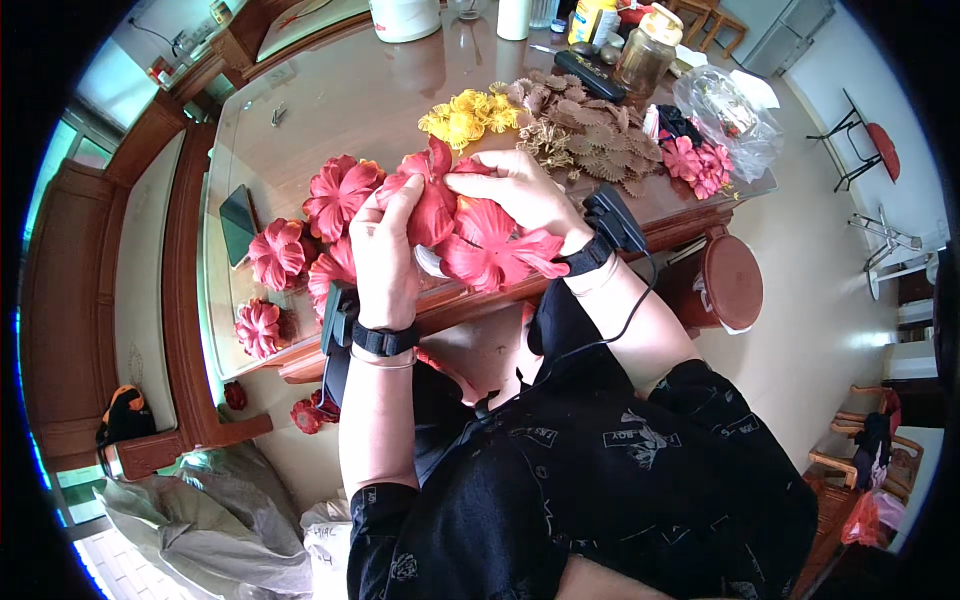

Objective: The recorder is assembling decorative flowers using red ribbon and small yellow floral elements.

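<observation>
Over the table's near edge, both my hands pinch a red fabric flower petal piece (pixel 432 212). My left hand (pixel 386 245) grips its left side between thumb and fingers. From the right, my right hand (pixel 525 192) closes thumb and fingers on the other side. Just below my right hand lies a wide pinkish-red petal layer (pixel 492 248); I cannot tell if it is joined to the held piece. Left of my left hand sit several red artificial flowers (pixel 342 196) in a loose group. Beyond my hands are yellow flower centres (pixel 466 118) and a heap of brown leaf-like pieces (pixel 600 130).
The brown table (pixel 330 105) carries a phone (pixel 238 226) at left, and a glass jar (pixel 648 52), a dark case (pixel 590 76) and a white tub (pixel 405 18) at the back. A clear plastic bag (pixel 735 120) and pink flowers (pixel 697 166) lie right. A brown bin (pixel 730 283) stands on the floor.
</observation>
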`<state>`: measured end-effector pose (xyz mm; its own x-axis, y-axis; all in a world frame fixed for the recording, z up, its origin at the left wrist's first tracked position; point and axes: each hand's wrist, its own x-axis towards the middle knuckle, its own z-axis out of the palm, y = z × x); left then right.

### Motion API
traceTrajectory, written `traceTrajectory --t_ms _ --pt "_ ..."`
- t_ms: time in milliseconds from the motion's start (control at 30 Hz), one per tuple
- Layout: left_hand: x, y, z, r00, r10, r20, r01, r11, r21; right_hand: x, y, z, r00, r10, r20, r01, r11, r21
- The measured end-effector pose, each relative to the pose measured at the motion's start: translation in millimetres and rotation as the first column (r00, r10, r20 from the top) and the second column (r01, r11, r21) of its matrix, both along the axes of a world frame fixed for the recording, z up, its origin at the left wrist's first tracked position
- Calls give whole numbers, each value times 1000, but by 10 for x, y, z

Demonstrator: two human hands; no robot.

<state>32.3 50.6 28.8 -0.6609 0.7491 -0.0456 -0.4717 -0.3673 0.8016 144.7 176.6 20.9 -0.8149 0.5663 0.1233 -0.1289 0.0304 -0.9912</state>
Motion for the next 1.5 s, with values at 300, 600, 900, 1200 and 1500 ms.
traceTrajectory --t_ms 300,600,900,1200,1500 --pt "29 2 -115 991 92 -93 -86 994 66 41 -59 46 997 2 79 -7 998 56" --pt "92 11 -135 984 158 -79 -155 987 51 37 -63 30 999 -1 46 1 1000 -9" --pt "117 33 -192 978 176 -110 -169 983 74 71 -116 42 1000 -12 5 12 998 -62" --pt "68 -42 -11 818 236 -524 -270 963 13 63 -115 9 1000 -11 14 11 999 -47" --pt "-186 -75 -121 521 14 -853 12 1000 24 57 -136 14 1000 -4 -23 2 997 -77"
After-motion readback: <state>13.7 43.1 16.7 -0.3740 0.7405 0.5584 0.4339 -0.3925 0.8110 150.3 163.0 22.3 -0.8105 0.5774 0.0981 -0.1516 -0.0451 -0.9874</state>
